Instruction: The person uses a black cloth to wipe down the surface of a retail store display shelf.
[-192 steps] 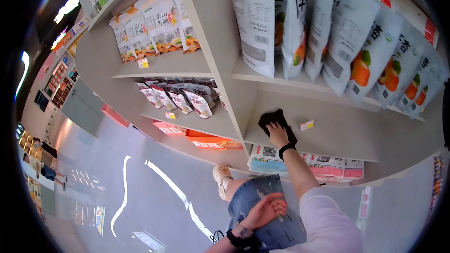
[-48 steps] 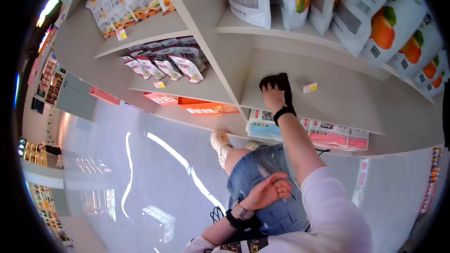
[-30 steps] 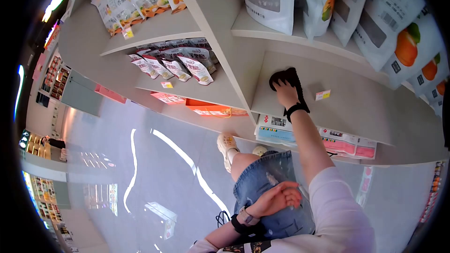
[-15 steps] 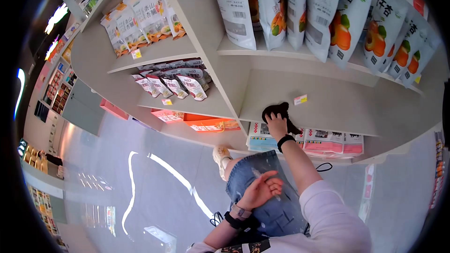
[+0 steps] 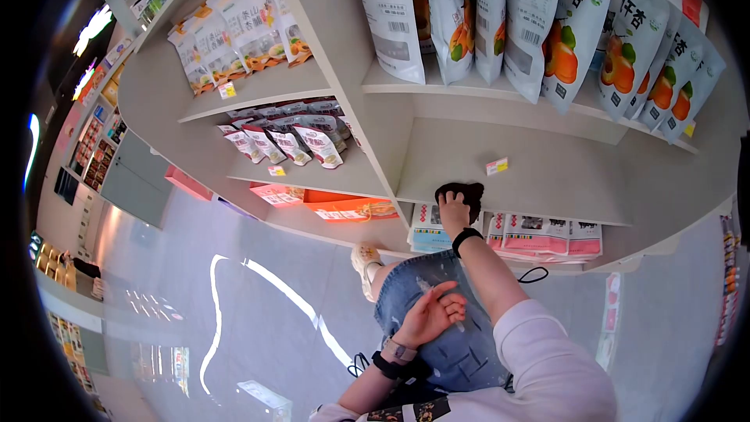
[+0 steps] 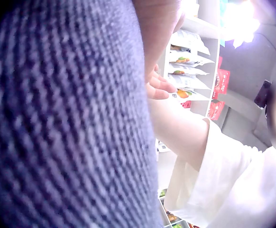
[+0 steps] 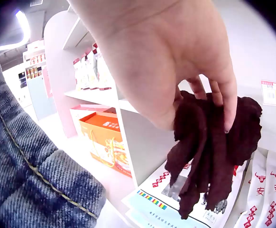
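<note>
My right hand (image 5: pixel 453 215) grips a dark brown cloth (image 7: pixel 218 137) at the front edge of the lower shelf (image 5: pixel 539 176). In the right wrist view its thumb and fingers are curled into the cloth, and loose folds hang down over white printed packs (image 7: pixel 195 190) on the level below. My left hand (image 5: pixel 430 316) lies over the denim on my lap, palm turned up, fingers loosely bent and holding nothing. In the left wrist view the left hand (image 6: pixel 159 88) is partly hidden behind a large blurred stretch of knitted fabric (image 6: pixel 71 118).
White pouches with apricot pictures (image 5: pixel 566 47) stand on the shelf above. Left of the upright divider (image 5: pixel 336 55) are small snack pouches (image 5: pixel 289 137) and an orange gift box (image 5: pixel 351 207). A price tag (image 5: pixel 497 166) sits on the lower shelf. A black cable loop (image 5: pixel 534 274) shows below the unit.
The right hand has drawn the cloth from deeper on the lower shelf forward to its front edge, and the cloth is now bunched. The left hand stays over the lap.
</note>
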